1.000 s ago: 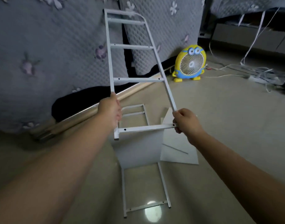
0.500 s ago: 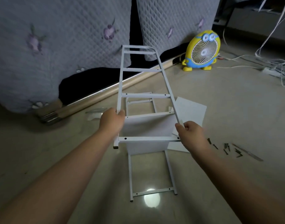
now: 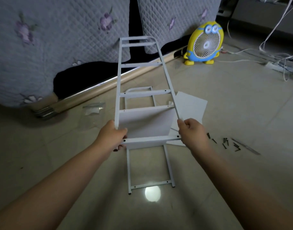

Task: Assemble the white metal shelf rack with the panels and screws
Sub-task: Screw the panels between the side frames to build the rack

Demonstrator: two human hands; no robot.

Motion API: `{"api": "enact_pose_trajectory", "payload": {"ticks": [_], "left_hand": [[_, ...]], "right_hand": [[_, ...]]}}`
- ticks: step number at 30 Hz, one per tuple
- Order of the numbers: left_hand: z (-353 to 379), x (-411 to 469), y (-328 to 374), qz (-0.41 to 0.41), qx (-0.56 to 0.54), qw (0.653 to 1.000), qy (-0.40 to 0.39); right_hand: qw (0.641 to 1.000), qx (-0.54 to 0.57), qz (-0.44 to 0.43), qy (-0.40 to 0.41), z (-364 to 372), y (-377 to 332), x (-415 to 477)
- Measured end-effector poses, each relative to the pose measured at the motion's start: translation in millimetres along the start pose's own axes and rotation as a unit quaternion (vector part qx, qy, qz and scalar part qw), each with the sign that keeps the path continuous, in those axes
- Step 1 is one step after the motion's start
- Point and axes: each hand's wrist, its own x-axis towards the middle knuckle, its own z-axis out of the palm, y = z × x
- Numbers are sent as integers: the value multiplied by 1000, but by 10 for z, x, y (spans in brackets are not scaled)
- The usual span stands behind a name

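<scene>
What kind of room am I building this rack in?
Probably a bedroom at home: a quilted floral bedspread hangs at left, a cartoon fan stands on the tiled floor, and cables trail behind.

Pale tiled floor [image 3: 225, 105], white frame [image 3: 128, 171] flat at centre, panels [image 3: 190, 105] just right, screws [image 3: 225, 142] scattered further right, clear bag [image 3: 93, 108] left, fan [image 3: 204, 44], cables [image 3: 275, 62] beyond.

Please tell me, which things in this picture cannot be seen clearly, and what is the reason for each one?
Head view only:
- The floor frame: its middle is hidden behind the white panel.
- The screws: too small to count or tell their type.
- The thin grey tool beside them: blurred, kind unclear.
- The held frame: its near corners are covered by the left hand and right hand.
</scene>
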Motion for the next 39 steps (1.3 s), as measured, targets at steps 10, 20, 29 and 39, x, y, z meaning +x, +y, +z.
{"api": "enact_pose_trajectory", "payload": {"ticks": [10,20,29,39], "left_hand": [[-11,-69,-48,57,120,987,92],[-45,-103,72,0,-10,999,46],[-19,-87,-23,19,-58,998,32],[-165,237,206,135,154,967,154]], "right_hand": [[990,65,65,-106,-108,-115,-53],[981,68,136,-120,-150,-283,-42],[994,14,59,-95,-109,-184,-69],[983,-161,-84,-16,-41,-265,248]]}}
